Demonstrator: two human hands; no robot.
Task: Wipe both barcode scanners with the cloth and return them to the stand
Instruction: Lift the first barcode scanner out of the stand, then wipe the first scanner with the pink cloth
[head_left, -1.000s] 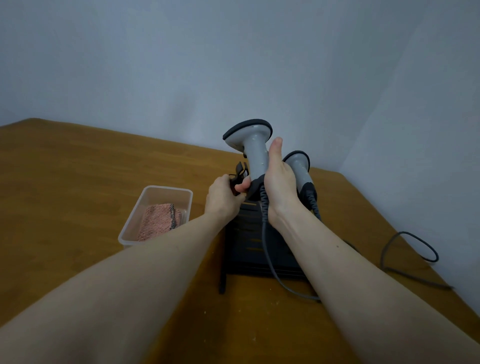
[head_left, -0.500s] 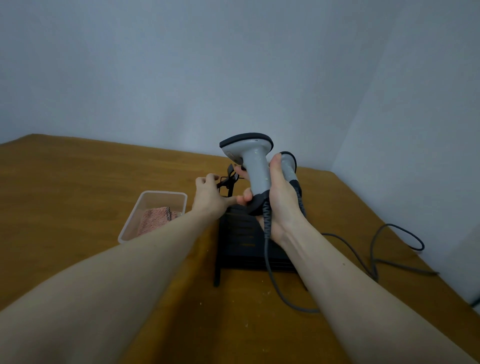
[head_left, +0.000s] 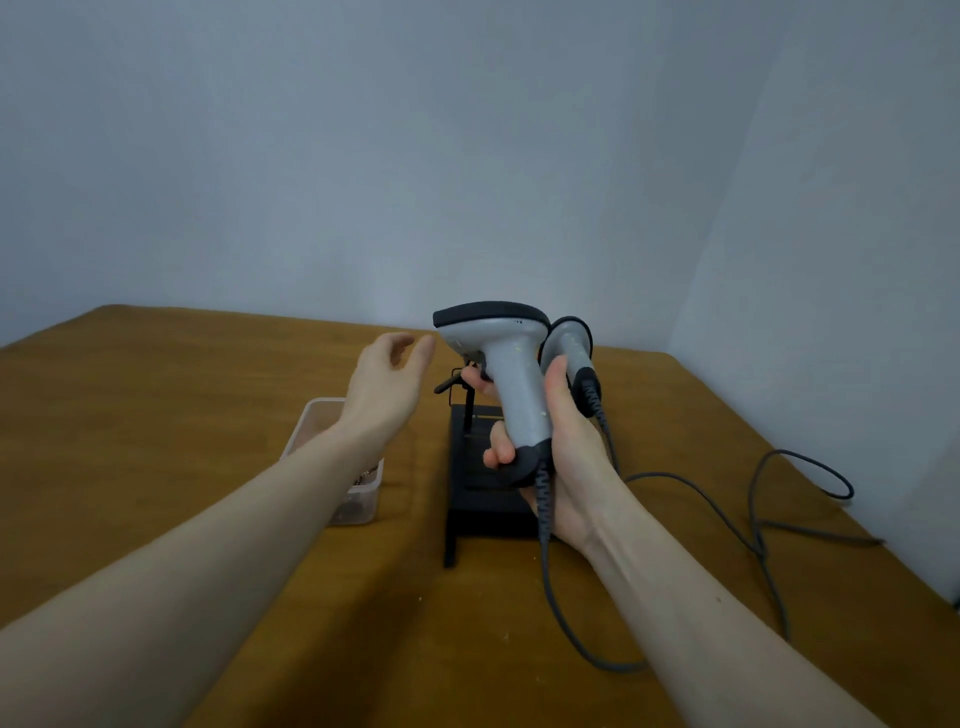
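- Our grip on the right hand (head_left: 563, 457) is closed round the handle of the near scanner (head_left: 511, 379), fingers curled in front and thumb up the back; the left hand (head_left: 384, 387) hangs open and empty above the bench (head_left: 156, 415), fingers loosely spread.
- The held scanner sits lifted clear above the black stand (head_left: 485, 499), head upright and pointing left. We judge it light, rigid moulded plastic, smooth enough to slip in a loose hold, so the narrow handle is the place to keep hold while the head and window get wiped.
- Its coiled cable (head_left: 550, 587) trails down past our wrist onto the bench; we expect it to tug and drag, so some slack matters.
- The clear tub (head_left: 363, 493) lies left of the stand, largely hidden by our forearm; the cloth (head_left: 363, 475) shows only as a dark scrap inside, soft and easy to pinch.
- Furthest, the second scanner (head_left: 571, 343) stands just behind the first, seemingly in the stand, though its seat is hidden.
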